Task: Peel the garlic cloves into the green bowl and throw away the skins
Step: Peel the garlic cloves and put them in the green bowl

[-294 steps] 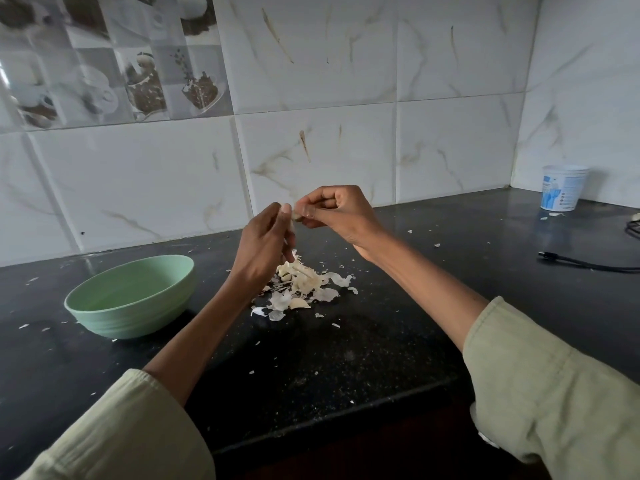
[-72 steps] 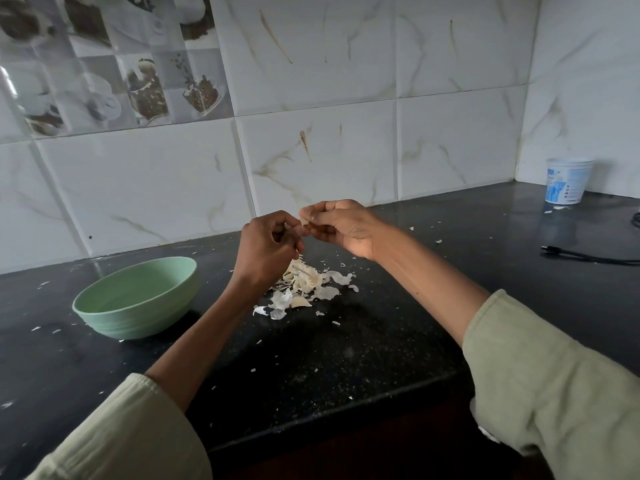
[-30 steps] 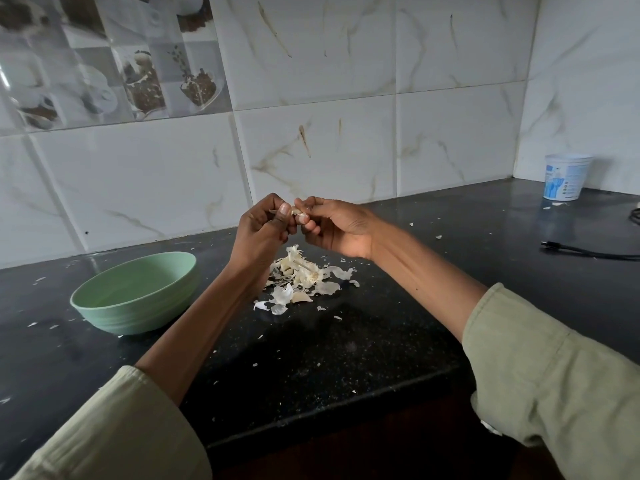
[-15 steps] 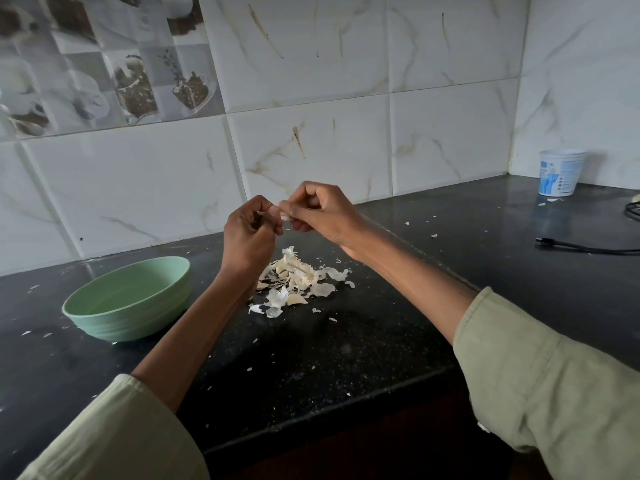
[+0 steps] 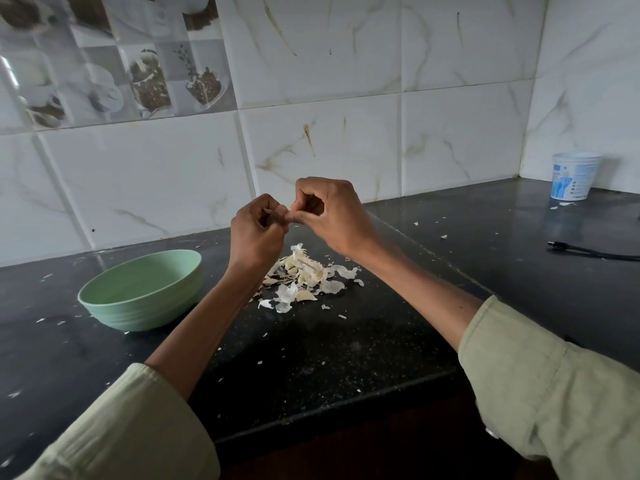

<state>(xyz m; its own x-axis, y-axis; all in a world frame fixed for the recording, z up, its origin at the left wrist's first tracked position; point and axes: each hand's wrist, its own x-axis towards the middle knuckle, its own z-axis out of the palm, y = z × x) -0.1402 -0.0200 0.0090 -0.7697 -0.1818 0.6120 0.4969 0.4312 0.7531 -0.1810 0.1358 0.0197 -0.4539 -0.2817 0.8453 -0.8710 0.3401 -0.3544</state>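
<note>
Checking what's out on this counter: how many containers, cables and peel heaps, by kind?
Green bowl: 1
White tub: 1
Black cable: 1
Pile of garlic skins: 1
Total: 4

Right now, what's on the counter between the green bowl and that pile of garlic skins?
In the head view, the person's left forearm crosses above that stretch. Between the green bowl and the pile of skins, the black counter shows only a few stray flakes.

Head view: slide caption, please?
Both hands, left hand and right hand, peel garlic above skins beside green bowl.
</note>
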